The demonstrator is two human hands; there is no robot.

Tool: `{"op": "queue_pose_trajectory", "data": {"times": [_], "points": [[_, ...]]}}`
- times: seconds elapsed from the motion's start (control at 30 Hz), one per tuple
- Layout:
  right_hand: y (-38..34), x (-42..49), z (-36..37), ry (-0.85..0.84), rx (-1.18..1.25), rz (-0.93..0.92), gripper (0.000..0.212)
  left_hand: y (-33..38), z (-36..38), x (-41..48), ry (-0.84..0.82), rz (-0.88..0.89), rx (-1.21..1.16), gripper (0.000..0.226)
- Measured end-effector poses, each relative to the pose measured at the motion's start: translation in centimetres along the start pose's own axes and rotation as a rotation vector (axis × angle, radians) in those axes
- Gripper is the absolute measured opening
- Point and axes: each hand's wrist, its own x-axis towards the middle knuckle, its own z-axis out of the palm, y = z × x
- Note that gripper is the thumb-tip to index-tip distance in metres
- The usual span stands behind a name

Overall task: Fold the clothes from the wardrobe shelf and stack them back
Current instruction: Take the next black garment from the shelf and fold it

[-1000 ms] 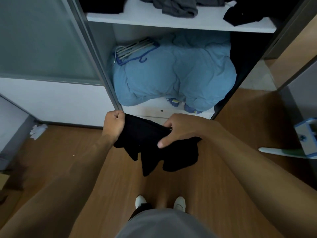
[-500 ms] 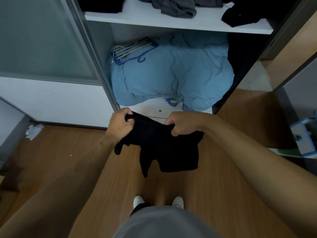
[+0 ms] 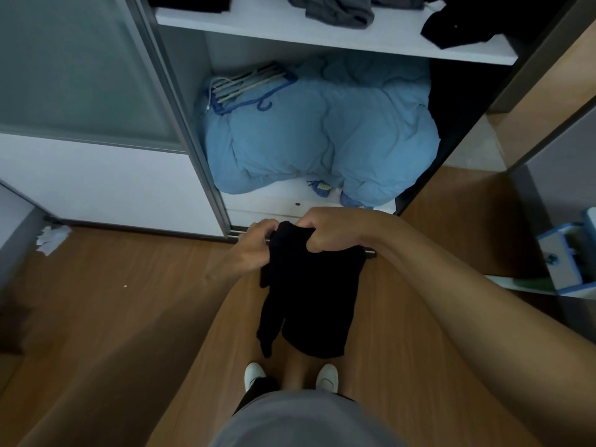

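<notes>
A black garment (image 3: 309,295) hangs in front of me above the wooden floor, bunched at its top edge. My left hand (image 3: 254,246) grips that top edge on the left side. My right hand (image 3: 325,230) grips it on the right, fingers curled over the cloth, close to the left hand. On the white wardrobe shelf (image 3: 322,37) above lie a grey garment (image 3: 338,11) in the middle and a black garment (image 3: 458,24) at the right. Another dark item (image 3: 190,0) shows at the shelf's left end.
A bulky light-blue duvet (image 3: 322,133) fills the compartment under the shelf, with several hangers (image 3: 248,85) on its left. A frosted sliding door (image 3: 74,69) stands at the left. A blue-and-white object (image 3: 567,256) sits at the right. My white shoes (image 3: 290,375) are on the floor.
My hands have come closer together at the garment's top, gathering it into a narrower bundle that hangs longer. The left hand has shifted right, toward the right hand.
</notes>
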Motion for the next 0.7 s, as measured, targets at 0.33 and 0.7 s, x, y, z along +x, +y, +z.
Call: {"op": "queue_pose_trajectory", "data": {"times": [0.33, 0.7], "points": [[-0.1, -1.7, -1.8, 0.119, 0.140, 0.083, 0.025, 2.2, 3.4, -3.6, -0.131, -0.160, -0.880, 0.035], [3.6, -2.1, -2.6, 0.278, 0.299, 0.330, 0.071, 4.1, 3.5, -2.1, -0.135, -0.084, -0.467, 0.035]]}}
